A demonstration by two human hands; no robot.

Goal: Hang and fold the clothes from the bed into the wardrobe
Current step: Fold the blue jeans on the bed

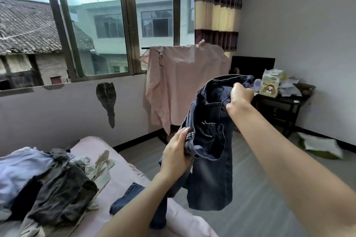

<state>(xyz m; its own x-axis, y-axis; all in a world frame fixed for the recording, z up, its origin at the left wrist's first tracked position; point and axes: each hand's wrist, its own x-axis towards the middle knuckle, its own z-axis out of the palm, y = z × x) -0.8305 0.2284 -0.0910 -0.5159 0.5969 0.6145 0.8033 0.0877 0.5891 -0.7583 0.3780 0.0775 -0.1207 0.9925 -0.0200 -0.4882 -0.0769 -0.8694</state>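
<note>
A: Holding up a pair of dark blue jeans (210, 136) with both hands, out over the floor beside the bed (123, 171). The right hand (240, 96) has its fingers curled tight round the waistband at the top, so that grip is fully closed on the denim.

B: And the left hand (178, 153)?

A: Lower down and nearer the body. Its fingers and thumb pinch the waistband edge on the other side, so that grip is closed on the jeans too. The waist gapes open between the two hands, and one leg hangs straight down under them, clear of the floor. The other leg trails down and to the left of the lower grip, with its end lying on the pink bed cover.

B: Where are the rest of the clothes?

A: Well to the left of the left hand, a heap of clothes (44, 179) sits on the bed: pale blue, dark grey and cream pieces, all tangled.

B: Anything beyond the hands?

A: Behind the jeans, a pink sheet (179, 86) is draped over a rack by the window (96, 24). Just past the right grip stands a dark bench (279, 109) carrying a printed box (270, 84) and some crumpled cloth
</note>
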